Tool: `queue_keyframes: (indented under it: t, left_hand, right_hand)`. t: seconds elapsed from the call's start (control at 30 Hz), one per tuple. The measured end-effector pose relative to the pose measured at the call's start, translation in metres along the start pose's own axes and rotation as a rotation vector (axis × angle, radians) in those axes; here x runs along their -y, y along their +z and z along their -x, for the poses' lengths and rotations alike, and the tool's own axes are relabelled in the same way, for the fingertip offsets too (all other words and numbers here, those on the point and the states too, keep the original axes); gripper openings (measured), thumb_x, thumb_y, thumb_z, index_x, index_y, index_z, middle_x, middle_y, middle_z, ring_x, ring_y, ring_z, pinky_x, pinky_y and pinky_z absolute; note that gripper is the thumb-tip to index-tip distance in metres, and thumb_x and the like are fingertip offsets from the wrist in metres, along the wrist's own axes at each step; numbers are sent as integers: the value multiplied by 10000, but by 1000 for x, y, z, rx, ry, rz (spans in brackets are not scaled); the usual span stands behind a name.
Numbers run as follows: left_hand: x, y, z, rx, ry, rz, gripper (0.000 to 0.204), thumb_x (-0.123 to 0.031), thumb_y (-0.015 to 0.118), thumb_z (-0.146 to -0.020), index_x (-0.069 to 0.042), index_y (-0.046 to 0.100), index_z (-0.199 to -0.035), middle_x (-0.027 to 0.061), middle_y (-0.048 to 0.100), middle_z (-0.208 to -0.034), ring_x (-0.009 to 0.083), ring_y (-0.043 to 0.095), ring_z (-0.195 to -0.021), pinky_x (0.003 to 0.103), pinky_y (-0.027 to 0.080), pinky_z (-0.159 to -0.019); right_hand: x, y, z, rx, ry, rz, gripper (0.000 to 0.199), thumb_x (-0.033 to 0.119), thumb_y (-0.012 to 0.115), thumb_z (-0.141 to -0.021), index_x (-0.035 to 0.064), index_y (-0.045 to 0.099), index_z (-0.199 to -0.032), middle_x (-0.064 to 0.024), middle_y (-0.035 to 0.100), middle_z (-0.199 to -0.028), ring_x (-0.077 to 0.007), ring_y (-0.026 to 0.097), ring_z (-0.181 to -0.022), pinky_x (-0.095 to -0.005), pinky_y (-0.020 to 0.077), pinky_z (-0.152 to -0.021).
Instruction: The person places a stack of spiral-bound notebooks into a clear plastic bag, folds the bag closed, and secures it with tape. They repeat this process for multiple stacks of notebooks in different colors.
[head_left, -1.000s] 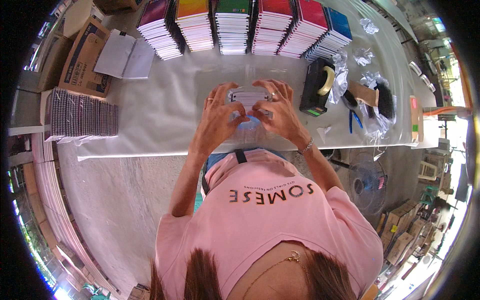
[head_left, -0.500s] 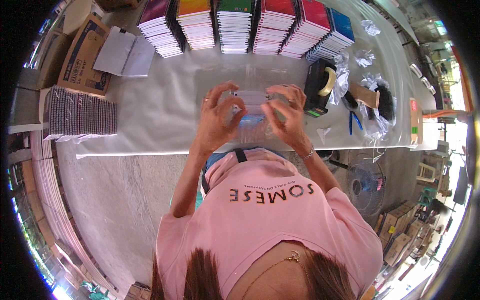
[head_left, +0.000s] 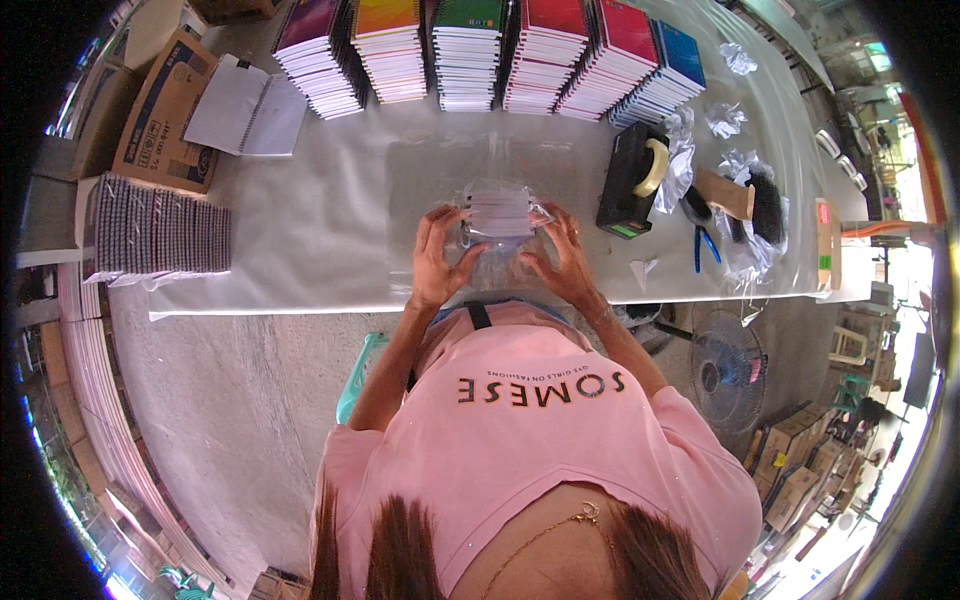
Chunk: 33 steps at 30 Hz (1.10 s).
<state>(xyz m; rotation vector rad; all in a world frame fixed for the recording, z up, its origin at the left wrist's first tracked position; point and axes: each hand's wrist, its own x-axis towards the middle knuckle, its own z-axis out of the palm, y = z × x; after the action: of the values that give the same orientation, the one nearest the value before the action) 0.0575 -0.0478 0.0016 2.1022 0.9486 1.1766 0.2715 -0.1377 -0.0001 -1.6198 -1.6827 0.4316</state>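
Observation:
A small stack of notebooks (head_left: 498, 214) sits in front of me at the table's near side, pale page edges showing through loose, shiny clear plastic. My left hand (head_left: 440, 258) holds its left side, fingertips at the far corner and thumb nearer me. On the opposite side my right hand (head_left: 563, 256) grips the plastic-wrapped stack in the same way, fingers curved around its edge. Beneath the stack a clear plastic sheet (head_left: 412, 170) lies flat on the covered table. Glare on the film hides the stack's lower part.
Stacks of coloured spiral notebooks (head_left: 468, 65) line the far side. At left are a cardboard box (head_left: 165, 115), an open notebook (head_left: 270, 115) and a plastic-wrapped pile (head_left: 165, 228). A tape dispenser (head_left: 630, 185), blue-handled tool (head_left: 708, 250), brush (head_left: 768, 205) and crumpled plastic (head_left: 725, 120) lie right.
Both hands have come down from above the stack to its sides, fingers now against the film. The wrapped stack appears farther from me and its plastic stands up more at the far end.

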Motion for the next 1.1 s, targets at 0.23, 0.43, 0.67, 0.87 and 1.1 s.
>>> queue_keyframes:
  t: [0.23,0.43,0.67,0.87,1.1]
  left_hand:
    - [-3,-4,-11,-8,38,21,582,-167,861,-661,-101,596,-1175,108,569,-1169,310,544,-1124,418,482,-929]
    - [-3,-3,-9,32,22,6,563,-203,862,-671,-109,604,-1162,101,572,-1184,297,545,-1138,416,483,-940]
    - [0,-3,-12,26,35,31,562,-219,860,-679,-103,598,-1163,107,591,-1180,302,559,-1133,412,495,-931]
    - [-5,-2,-16,22,43,28,584,-214,862,-669,-89,584,-1166,121,589,-1195,313,568,-1130,415,494,-940]
    - [2,-3,-14,31,91,28,458,-190,851,-669,-92,645,-1066,87,613,-1142,288,574,-1109,396,502,-929]
  right_hand:
    - [-14,9,-1,-138,18,-270,626,288,771,-794,103,509,-1332,-171,401,-1437,-349,341,-1358,-471,307,-1101]
    - [2,0,-14,6,-80,-39,632,263,791,-765,124,512,-1314,-168,395,-1435,-354,361,-1336,-478,327,-1085]
    - [-22,8,-2,-190,-16,-290,684,244,818,-722,157,520,-1331,-153,349,-1464,-354,338,-1345,-478,346,-1079]
    - [9,8,-19,8,-119,-107,674,225,834,-701,160,541,-1305,-153,401,-1432,-363,384,-1316,-480,349,-1081]
    - [-7,3,-10,-56,-47,-141,576,183,793,-749,171,588,-1287,-139,413,-1436,-340,418,-1305,-456,398,-1051]
